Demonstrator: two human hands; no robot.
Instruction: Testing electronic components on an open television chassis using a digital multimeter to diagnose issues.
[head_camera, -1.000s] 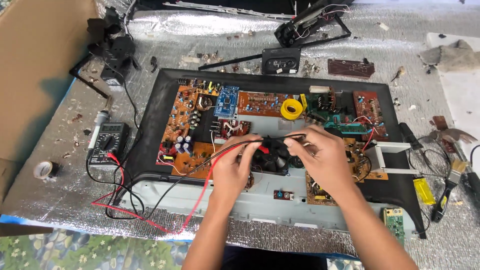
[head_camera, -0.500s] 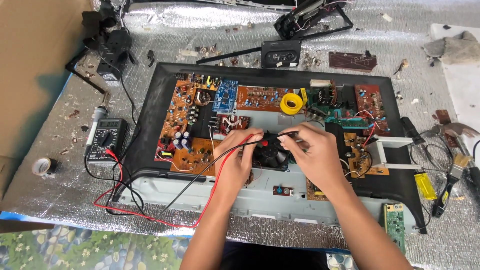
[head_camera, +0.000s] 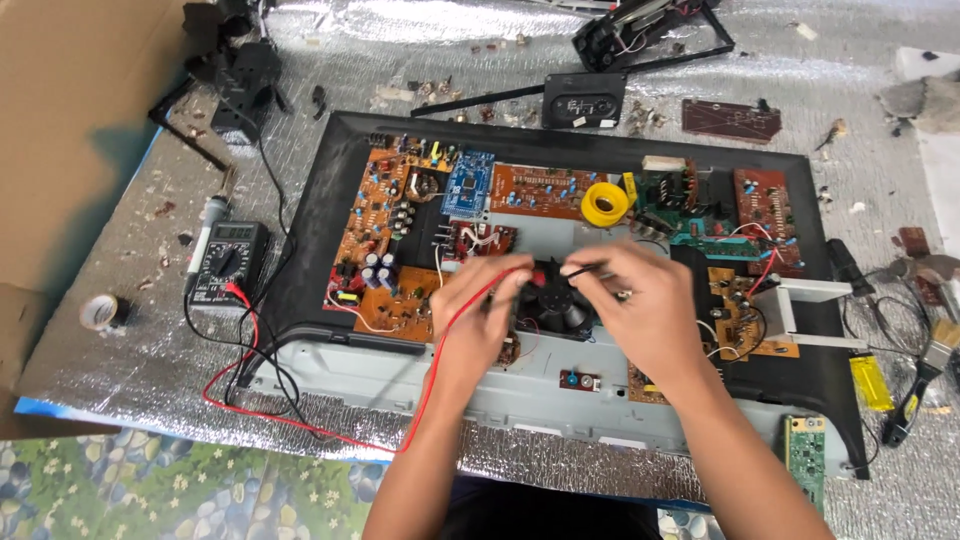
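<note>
Fan (head_camera: 553, 300), small, black and round, sits in the open back of a flat screen chassis (head_camera: 310, 250), directly between the two hands and a little beyond their fingertips. Left hand (head_camera: 478, 312) pinches the red probe (head_camera: 508, 276), its tip slanting in toward the fan from that hand's side; right hand (head_camera: 643, 305) pinches the black probe (head_camera: 580, 268), which lies nearly level, its long axis running sideways from the right fingers toward the left ones. Both hands are clenched lightly on their probes, and the two tips come close together just above the fan's near rim; whether they touch a contact I cannot tell. Both hands look about equally near the fan. The red lead (head_camera: 300, 425) trails back along the left forearm, loops near the body, then runs out past the left hand to a multimeter (head_camera: 228, 260). Orange circuit boards (head_camera: 385, 240) lie beyond the left hand, a yellow tape roll (head_camera: 604, 203) beyond the right fingers, and a yellow lighter (head_camera: 872, 381) well outside the right wrist
</note>
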